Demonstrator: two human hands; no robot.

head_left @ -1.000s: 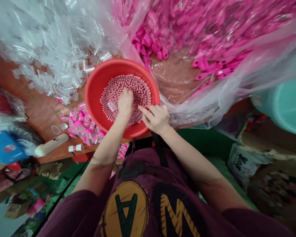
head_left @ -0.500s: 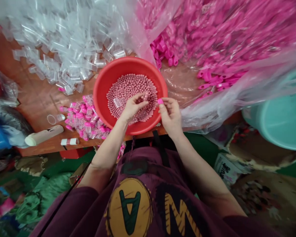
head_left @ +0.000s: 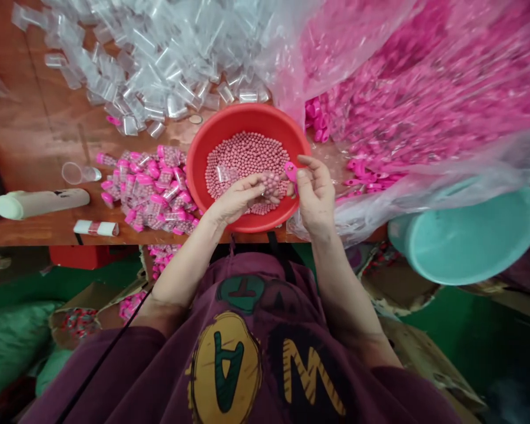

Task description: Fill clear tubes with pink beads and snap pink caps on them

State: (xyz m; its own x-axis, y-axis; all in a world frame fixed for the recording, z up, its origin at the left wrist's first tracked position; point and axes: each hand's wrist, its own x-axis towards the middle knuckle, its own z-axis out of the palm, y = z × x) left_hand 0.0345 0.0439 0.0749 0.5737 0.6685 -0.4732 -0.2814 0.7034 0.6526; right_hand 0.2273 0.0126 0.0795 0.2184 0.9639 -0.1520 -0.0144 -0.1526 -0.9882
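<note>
A red bowl [head_left: 198,135] holds many small pink beads [head_left: 247,150], with a clear tube [head_left: 223,174] lying among them. Over the beads, my left hand [head_left: 241,197] is closed around a clear tube filled with beads [head_left: 270,182]. My right hand [head_left: 315,188], at the bowl's right rim, pinches a bright pink plastic cap [head_left: 291,171] between thumb and fingers. The cap is close to the tube's end; whether they touch I cannot tell. Left of the bowl lies a heap of bead-filled tubes with pink caps [head_left: 150,182].
Loose clear tubes [head_left: 176,76] are piled behind the bowl. Plastic sheeting [head_left: 380,206] partly covers a big heap of pink caps [head_left: 424,100] at right. A white bottle [head_left: 44,203] lies at left; a teal basin [head_left: 472,235] stands beyond the table edge at right.
The view has shifted, so the table's left side and the teal basin show more fully. The pink cap in my right hand is now turned, with its looped end showing.
</note>
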